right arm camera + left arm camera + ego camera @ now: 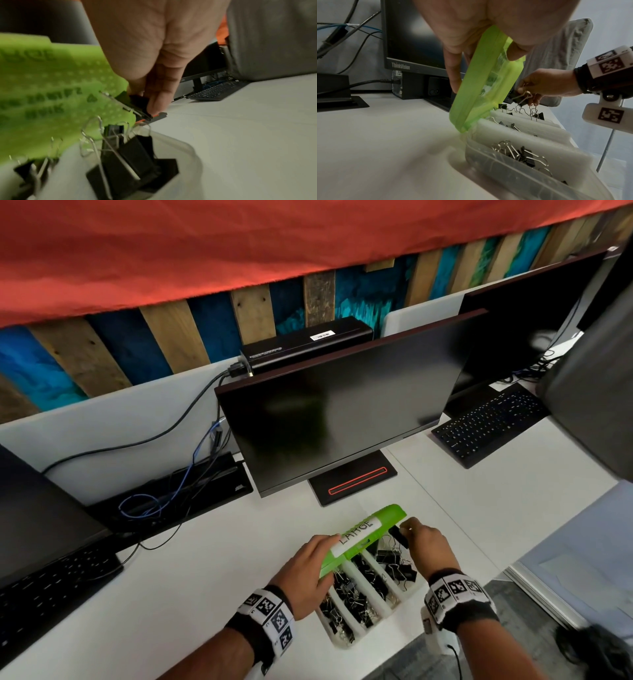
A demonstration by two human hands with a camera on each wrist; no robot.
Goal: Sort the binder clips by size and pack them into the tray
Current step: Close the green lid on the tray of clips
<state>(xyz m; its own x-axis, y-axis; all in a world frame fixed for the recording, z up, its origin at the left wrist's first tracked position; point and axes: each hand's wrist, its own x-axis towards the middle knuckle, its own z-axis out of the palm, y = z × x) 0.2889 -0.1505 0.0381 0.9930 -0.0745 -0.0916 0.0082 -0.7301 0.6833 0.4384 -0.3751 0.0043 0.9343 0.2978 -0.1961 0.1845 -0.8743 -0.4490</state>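
A clear tray [409, 589] with white foam dividers stands near the desk's front edge, its compartments holding several black binder clips [354, 594]. A green lid [383, 517] labelled LARGE is tilted up over the tray's far end. My left hand [323, 549] grips the lid's left edge, thumb on one side and fingers on the other [515, 54]. My right hand [407, 530] pinches one black binder clip [400, 536] just above the tray's rightmost compartment, beside the lid. In the right wrist view that held clip [139, 104] sits over large clips [130, 155] standing in the compartment.
A dark monitor [342, 405] on a black stand base [352, 477] stands just behind the tray. Keyboards lie at the left [51, 587] and far right [489, 422]. Cables [164, 498] trail at the back left. A grey chair back [592, 405] rises at the right.
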